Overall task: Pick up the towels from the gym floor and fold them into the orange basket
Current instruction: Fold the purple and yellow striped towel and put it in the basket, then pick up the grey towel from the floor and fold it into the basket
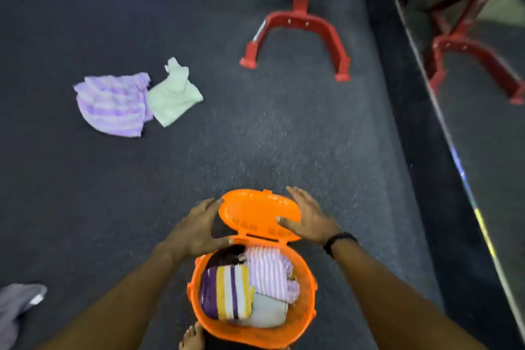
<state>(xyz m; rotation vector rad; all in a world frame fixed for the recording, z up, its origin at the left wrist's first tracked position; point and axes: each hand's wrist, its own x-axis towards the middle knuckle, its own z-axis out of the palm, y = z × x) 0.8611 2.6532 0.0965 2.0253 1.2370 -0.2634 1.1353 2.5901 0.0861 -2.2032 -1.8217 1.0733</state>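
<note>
Round orange plastic basket [308, 304], folded towels inside; both hands, left hand [196, 229] and right hand [308, 217], spread flat-fingered at its hinged orange lid [260, 214]; next, presumably: fetch crumpled lilac striped towel [113, 105] and pale green towel [174, 96] from floor.

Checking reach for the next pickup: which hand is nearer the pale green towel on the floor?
Left. The left hand is at the basket lid's left edge, on the side of the pale green towel; the right hand is at the lid's right edge, farther away.
</note>
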